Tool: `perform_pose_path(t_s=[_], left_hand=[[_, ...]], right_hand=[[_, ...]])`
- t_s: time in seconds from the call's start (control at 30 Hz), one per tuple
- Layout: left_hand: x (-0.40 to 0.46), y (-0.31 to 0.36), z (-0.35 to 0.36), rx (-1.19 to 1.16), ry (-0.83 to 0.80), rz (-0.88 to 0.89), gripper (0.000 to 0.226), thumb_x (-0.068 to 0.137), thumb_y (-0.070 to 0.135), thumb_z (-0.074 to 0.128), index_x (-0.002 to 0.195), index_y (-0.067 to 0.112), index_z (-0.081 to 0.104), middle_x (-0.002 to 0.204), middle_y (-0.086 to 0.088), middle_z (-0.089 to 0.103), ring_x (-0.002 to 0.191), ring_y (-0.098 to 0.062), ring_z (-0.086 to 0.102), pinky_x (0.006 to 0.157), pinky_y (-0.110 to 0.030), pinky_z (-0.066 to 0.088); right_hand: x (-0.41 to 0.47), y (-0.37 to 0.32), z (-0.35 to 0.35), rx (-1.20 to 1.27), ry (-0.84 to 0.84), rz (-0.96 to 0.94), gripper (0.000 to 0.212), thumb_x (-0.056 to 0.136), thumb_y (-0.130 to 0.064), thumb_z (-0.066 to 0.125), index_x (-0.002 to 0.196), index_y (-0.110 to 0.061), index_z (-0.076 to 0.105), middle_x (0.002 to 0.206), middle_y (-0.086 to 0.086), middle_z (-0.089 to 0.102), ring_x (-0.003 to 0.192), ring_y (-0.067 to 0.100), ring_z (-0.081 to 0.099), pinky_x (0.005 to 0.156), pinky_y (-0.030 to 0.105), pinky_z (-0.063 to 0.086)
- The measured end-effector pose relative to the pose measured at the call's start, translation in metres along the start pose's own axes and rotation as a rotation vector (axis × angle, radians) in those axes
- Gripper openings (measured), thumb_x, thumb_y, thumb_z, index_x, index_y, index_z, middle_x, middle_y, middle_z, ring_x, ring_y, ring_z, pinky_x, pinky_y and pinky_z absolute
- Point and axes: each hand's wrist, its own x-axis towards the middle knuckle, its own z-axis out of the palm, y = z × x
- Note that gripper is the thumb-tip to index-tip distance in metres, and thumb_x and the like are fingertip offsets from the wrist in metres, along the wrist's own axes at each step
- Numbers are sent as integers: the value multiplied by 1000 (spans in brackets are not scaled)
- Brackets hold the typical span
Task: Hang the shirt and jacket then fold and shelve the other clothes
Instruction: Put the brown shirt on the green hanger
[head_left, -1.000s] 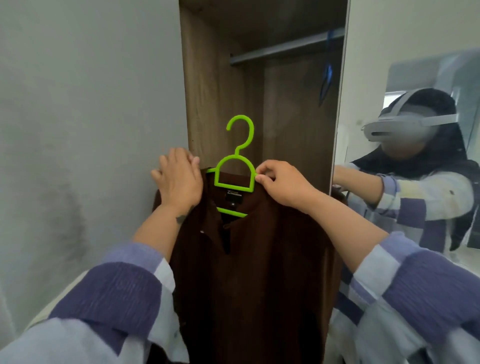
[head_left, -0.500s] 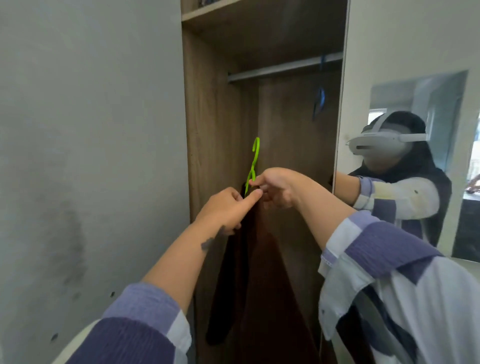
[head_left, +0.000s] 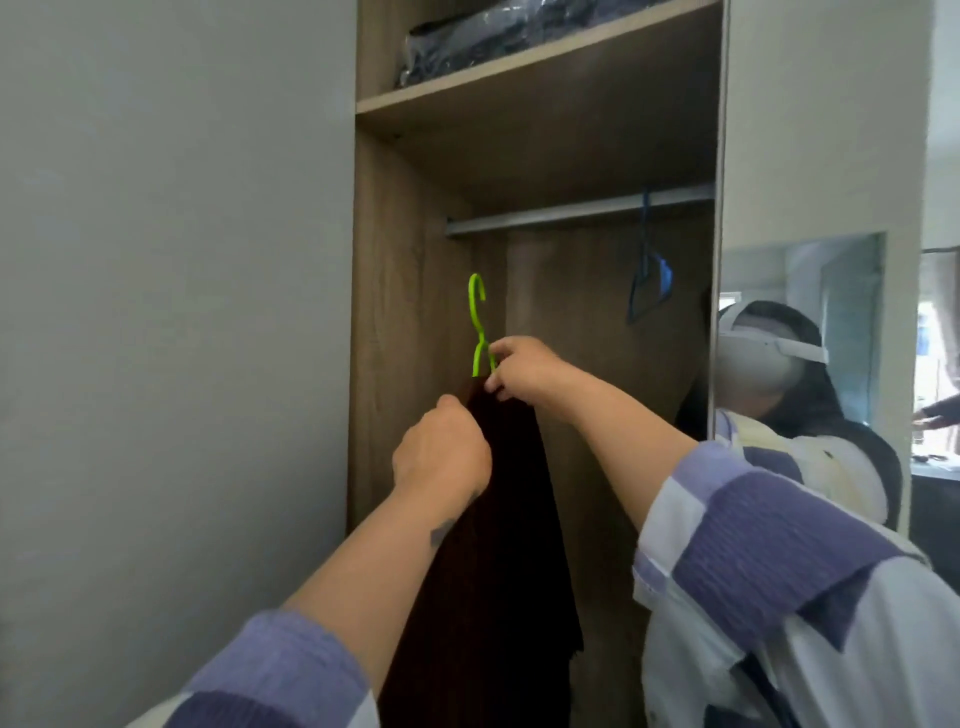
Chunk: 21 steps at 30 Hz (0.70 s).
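A dark brown shirt (head_left: 506, 519) hangs edge-on from a bright green hanger (head_left: 479, 327) inside the open wardrobe. My right hand (head_left: 519, 374) pinches the hanger's neck just above the collar. My left hand (head_left: 441, 452) is closed on the near shoulder of the shirt, a little lower and closer to me. The green hook points up, well below the metal rail (head_left: 571, 212) and apart from it. The shirt's lower part drops out of sight behind my left arm.
A blue hanger (head_left: 647, 280) hangs on the rail at the right. Folded dark clothes in plastic (head_left: 493, 36) lie on the top shelf (head_left: 519, 65). A mirrored door (head_left: 810, 338) stands at the right, a grey wall (head_left: 171, 312) at the left.
The shirt has turned from facing me to edge-on and moved into the wardrobe. Both hands have risen with it, and my view has tilted up to show the shelf.
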Motion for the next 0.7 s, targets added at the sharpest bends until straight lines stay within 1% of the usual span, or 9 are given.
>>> perform_pose_path(t_s=[0.03,0.07,0.17,0.23,0.3,0.37,0.43,0.6,0.7], left_hand=[[14,6,0,-9,8,5,25,97,17,38,119,9,47,122,-15,57,111,-33,56,83,-40,44],[27,11,0,-17,17,11,26,97,16,38,120,8,47,123,-15,57,112,-34,55,85,-40,45],[63,29,3,-47,35,33,28,94,12,40,121,8,47,125,-16,55,114,-34,54,88,-39,45],[88,42,3,-56,54,52,31,92,10,42,122,7,47,127,-15,54,117,-33,53,87,-38,44],[113,53,1,-67,84,60,34,90,8,44,123,6,47,129,-15,54,119,-33,52,88,-37,43],[136,61,0,-83,111,66,35,89,8,45,124,5,48,130,-15,54,120,-34,52,90,-37,44],[157,69,1,-101,130,89,35,89,8,45,124,4,49,130,-16,54,120,-35,52,91,-39,45],[204,81,1,-126,172,130,36,89,9,47,125,4,50,130,-16,54,120,-35,51,91,-39,45],[241,87,-3,-150,152,140,35,89,8,49,123,3,54,128,-17,56,119,-34,53,90,-36,46]], right_hand=[[11,0,-9,-140,111,-37,41,89,-6,52,128,-17,55,122,10,61,113,27,58,101,39,44],[19,1,-19,-290,229,-66,43,88,-11,51,131,-17,54,131,10,57,122,29,53,104,41,41],[37,0,-54,-740,536,-181,42,88,-23,51,129,-18,55,133,9,51,126,31,44,103,46,33],[51,-2,-77,-980,630,-207,39,89,-24,50,127,-14,56,132,13,49,126,33,41,105,50,29],[70,-2,-95,-1105,636,-120,41,92,-22,46,130,-9,52,135,17,46,128,38,38,108,52,27],[92,2,-105,-1165,656,49,45,93,-22,43,135,-7,47,141,21,40,131,41,35,110,53,25],[112,9,-111,-1185,681,161,47,93,-24,43,138,-8,43,144,24,35,132,43,33,108,52,26],[150,22,-113,-1134,715,204,48,93,-22,45,139,-10,36,145,27,30,128,44,36,101,51,34],[165,28,-109,-937,722,270,59,90,-21,52,144,-15,26,144,25,30,126,41,40,92,49,42]])
